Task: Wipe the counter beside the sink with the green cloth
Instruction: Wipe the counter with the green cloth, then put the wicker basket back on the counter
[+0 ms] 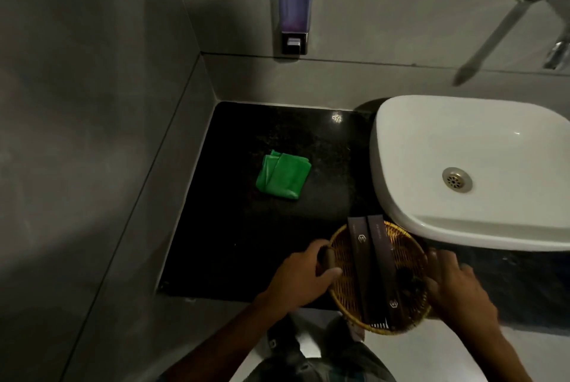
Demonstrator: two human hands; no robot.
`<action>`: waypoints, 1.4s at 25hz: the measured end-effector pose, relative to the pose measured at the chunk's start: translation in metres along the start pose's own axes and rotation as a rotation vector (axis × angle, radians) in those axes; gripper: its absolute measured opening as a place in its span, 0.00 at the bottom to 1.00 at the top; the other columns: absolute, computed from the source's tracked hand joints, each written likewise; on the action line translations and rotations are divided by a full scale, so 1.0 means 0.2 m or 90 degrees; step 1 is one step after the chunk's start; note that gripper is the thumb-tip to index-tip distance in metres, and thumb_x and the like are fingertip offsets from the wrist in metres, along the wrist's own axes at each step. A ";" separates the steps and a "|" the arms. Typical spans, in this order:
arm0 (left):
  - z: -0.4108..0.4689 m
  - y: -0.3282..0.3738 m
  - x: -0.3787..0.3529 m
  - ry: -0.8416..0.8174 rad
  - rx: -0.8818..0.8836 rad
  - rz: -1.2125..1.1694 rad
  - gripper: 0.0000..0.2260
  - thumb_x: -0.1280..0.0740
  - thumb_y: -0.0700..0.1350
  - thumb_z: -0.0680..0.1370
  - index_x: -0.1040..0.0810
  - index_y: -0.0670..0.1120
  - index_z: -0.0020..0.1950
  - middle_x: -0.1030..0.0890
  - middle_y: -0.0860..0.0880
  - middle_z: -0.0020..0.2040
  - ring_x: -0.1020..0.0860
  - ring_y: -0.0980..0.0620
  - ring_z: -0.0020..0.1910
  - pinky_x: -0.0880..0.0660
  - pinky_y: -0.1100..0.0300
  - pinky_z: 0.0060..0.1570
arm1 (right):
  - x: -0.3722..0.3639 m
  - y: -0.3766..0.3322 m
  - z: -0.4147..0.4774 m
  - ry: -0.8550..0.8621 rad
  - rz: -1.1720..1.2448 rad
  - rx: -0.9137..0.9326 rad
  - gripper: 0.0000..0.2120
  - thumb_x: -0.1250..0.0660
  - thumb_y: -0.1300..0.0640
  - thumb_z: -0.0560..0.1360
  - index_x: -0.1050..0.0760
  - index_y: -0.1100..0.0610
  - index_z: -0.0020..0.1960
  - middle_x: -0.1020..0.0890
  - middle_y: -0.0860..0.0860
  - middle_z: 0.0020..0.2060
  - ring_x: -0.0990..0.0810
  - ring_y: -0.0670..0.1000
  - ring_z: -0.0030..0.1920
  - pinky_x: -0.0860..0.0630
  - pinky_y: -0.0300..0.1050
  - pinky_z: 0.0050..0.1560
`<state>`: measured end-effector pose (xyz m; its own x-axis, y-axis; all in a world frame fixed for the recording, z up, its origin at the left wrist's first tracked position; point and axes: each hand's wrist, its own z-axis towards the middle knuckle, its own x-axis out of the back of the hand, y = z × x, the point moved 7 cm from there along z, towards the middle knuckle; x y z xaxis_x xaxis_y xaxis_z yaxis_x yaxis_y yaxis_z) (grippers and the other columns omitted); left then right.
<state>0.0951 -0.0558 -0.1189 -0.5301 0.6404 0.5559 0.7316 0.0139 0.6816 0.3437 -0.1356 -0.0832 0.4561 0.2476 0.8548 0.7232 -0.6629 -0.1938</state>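
Head view: green cloth [283,175] on counter [228,239], apart from basket-gripping hands [303,276].

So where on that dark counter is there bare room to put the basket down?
Bare counter lies between green cloth and front edge, and behind the cloth toward the back wall. It is crowded by the sink, where the basket sits.

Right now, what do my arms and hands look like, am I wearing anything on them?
Both forearms are bare as far as the picture shows: no sleeves, gloves, watch or bands visible. The left hand shows no rings. The right hand is motion-blurred, so small items like rings cannot be ruled out there.
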 end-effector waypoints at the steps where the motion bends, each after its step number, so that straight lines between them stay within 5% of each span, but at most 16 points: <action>1: -0.01 0.01 -0.01 0.004 0.004 -0.013 0.25 0.34 0.53 0.77 0.37 0.55 0.72 0.19 0.48 0.58 0.19 0.50 0.54 0.24 0.60 0.48 | -0.01 0.01 0.01 -0.005 0.071 0.002 0.20 0.35 0.56 0.77 0.37 0.53 0.67 0.22 0.60 0.55 0.23 0.57 0.45 0.23 0.54 0.46; 6: -0.06 -0.09 0.27 0.166 0.052 0.045 0.25 0.35 0.50 0.74 0.33 0.55 0.70 0.19 0.47 0.60 0.21 0.46 0.59 0.25 0.52 0.58 | -0.09 -0.19 0.01 -0.060 0.180 0.065 0.27 0.31 0.53 0.75 0.36 0.52 0.71 0.19 0.58 0.58 0.19 0.58 0.53 0.23 0.51 0.52; 9: -0.13 -0.29 0.50 0.250 0.111 0.054 0.26 0.33 0.50 0.72 0.32 0.56 0.70 0.20 0.48 0.60 0.21 0.46 0.57 0.24 0.51 0.55 | -0.17 -0.48 -0.06 -0.070 0.186 0.173 0.27 0.27 0.54 0.72 0.32 0.53 0.68 0.19 0.50 0.45 0.22 0.50 0.44 0.28 0.41 0.47; 13: -0.17 -0.53 0.66 0.294 0.190 0.031 0.25 0.33 0.50 0.74 0.33 0.56 0.70 0.19 0.47 0.57 0.20 0.48 0.51 0.24 0.54 0.48 | -0.26 -0.78 -0.06 -0.096 0.256 0.242 0.23 0.28 0.56 0.71 0.30 0.52 0.64 0.23 0.43 0.35 0.19 0.49 0.39 0.20 0.47 0.45; 19: -0.02 -0.52 0.87 0.341 0.165 0.070 0.24 0.33 0.55 0.74 0.30 0.55 0.69 0.20 0.49 0.58 0.21 0.45 0.58 0.24 0.51 0.56 | -0.14 -0.84 0.18 -0.060 0.231 0.213 0.22 0.28 0.48 0.72 0.26 0.57 0.62 0.17 0.53 0.44 0.19 0.52 0.46 0.24 0.44 0.47; 22: 0.32 -0.41 0.95 0.243 0.124 0.010 0.18 0.35 0.51 0.77 0.27 0.52 0.66 0.19 0.48 0.58 0.21 0.46 0.57 0.25 0.55 0.56 | -0.10 -1.00 0.45 -0.042 0.298 0.156 0.14 0.29 0.51 0.73 0.20 0.58 0.55 0.15 0.57 0.50 0.17 0.55 0.49 0.20 0.52 0.54; 25: 0.60 -0.35 0.86 0.104 0.108 0.023 0.15 0.38 0.45 0.77 0.24 0.46 0.64 0.20 0.43 0.62 0.23 0.42 0.61 0.26 0.53 0.59 | -0.27 -1.18 0.59 -0.161 0.341 0.072 0.08 0.30 0.55 0.74 0.21 0.61 0.45 0.17 0.57 0.40 0.18 0.54 0.36 0.18 0.50 0.36; 28: 0.69 -0.39 0.84 0.128 0.146 -0.075 0.18 0.39 0.43 0.77 0.28 0.47 0.68 0.24 0.42 0.65 0.24 0.42 0.62 0.28 0.54 0.57 | -0.37 -1.27 0.67 -0.245 0.459 -0.023 0.10 0.28 0.58 0.72 0.28 0.60 0.40 0.26 0.55 0.29 0.29 0.50 0.23 0.30 0.41 0.24; 32: 0.64 -0.38 0.85 0.162 0.232 -0.296 0.21 0.41 0.43 0.80 0.37 0.46 0.74 0.24 0.42 0.58 0.23 0.46 0.50 0.26 0.51 0.51 | -0.31 -1.40 0.66 -0.336 0.588 0.000 0.19 0.27 0.61 0.65 0.24 0.65 0.54 0.19 0.58 0.47 0.20 0.56 0.42 0.24 0.43 0.35; 35: 0.60 -0.19 0.89 0.222 0.200 -0.346 0.26 0.36 0.55 0.78 0.36 0.47 0.73 0.25 0.44 0.64 0.25 0.49 0.54 0.27 0.55 0.49 | -0.09 -1.40 0.65 -0.348 0.753 0.035 0.26 0.31 0.59 0.57 0.23 0.63 0.55 0.17 0.61 0.51 0.18 0.63 0.50 0.18 0.55 0.49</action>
<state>0.0242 0.1500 -0.1019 -0.9220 0.1990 0.3322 0.3868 0.5151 0.7649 0.1997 0.1376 -0.1064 0.9686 -0.1995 -0.1484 -0.2441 -0.6492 -0.7204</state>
